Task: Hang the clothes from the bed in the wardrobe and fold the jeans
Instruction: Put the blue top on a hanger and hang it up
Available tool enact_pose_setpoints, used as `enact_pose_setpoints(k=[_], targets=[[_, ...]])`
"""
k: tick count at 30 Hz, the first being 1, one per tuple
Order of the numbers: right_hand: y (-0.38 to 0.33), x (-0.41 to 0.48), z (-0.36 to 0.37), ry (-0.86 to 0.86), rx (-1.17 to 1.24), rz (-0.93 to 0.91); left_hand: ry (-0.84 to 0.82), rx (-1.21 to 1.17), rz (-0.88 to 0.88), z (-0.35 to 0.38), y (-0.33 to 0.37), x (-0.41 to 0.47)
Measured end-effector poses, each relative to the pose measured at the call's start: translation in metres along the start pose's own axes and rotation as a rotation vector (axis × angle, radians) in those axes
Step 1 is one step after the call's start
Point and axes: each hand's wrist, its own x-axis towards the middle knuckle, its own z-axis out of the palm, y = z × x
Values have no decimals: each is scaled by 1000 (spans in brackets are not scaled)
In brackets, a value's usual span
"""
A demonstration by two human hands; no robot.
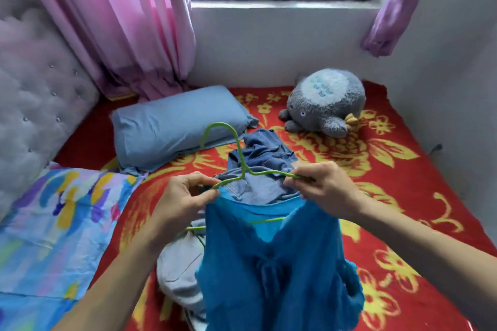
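Left hand (183, 201), right hand (325, 188) around hanger (246, 170)

hanger (238, 148): green, fuzzy-coated | top (271, 263): blue, coarse knit | jeans (262, 153): matt denim

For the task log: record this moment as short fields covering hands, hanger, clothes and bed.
left hand: pinches the left arm of the green hanger at the blue top shoulder
right hand: pinches the hanger's right arm
green hanger: held over the bed, lower bar showing inside the top's neckline
blue top: partly on the hanger, hanging toward the camera
jeans: crumpled on the red bedspread, unfolded
grey garment: heaped under the left forearm
other: blue pillow, grey plush toy
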Motion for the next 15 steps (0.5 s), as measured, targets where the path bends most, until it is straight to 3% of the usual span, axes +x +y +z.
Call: enact_pose_setpoints(k=[2,8,12,15], targets=[[-15,-3,-27,-13,157,-4,33,-31,-47,-20,15,-10],[-78,-10,-69,-69,426,-59,46,164,-65,-55,77,-46],[-111,-13,-86,-125,523,-104,207,226,-48,-71,121,-90],[-136,-30,-94,-245,578,-161,423,278,-68,-75,136,-136]])
